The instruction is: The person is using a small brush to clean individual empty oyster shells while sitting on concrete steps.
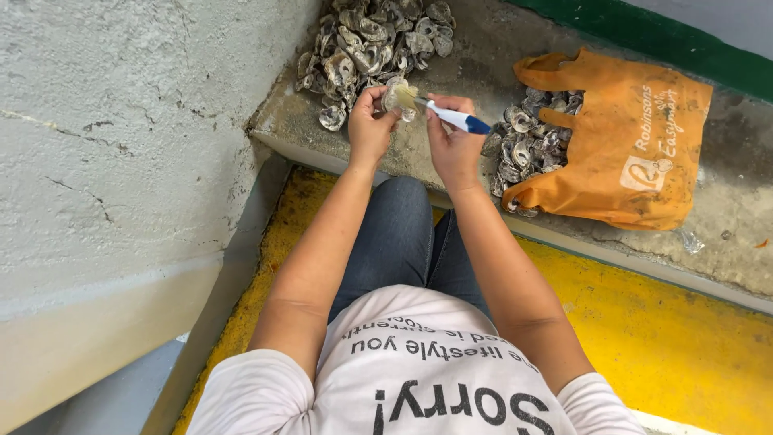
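A seated person in a pale printed T-shirt and blue jeans (394,234) works over a concrete ledge (451,56) at the top of the frame, both forearms stretched forward. The left hand (369,129), just above centre, is closed around a single oyster shell (394,98), gripping it between thumb and fingers and holding it up off the ledge. The right hand (452,141), just beside it, is clamped on a toothbrush (447,114) with a blue-and-white handle; its frayed bristle head rests against the shell while the blue end of the handle points toward the right of the frame. The two hands sit close together but do not touch. Directly beyond them, at the top centre, lies a heap of grey, rough oyster shells (370,40) piled on the concrete. To the right of the hands, an orange cloth bag (636,153) lies on its side on the same ledge, its mouth open toward the person and more shells (523,149) spilling from it. A rough whitewashed wall (121,161) fills the left of the frame, and a yellow-painted floor (668,338) spreads across the lower right below the ledge.
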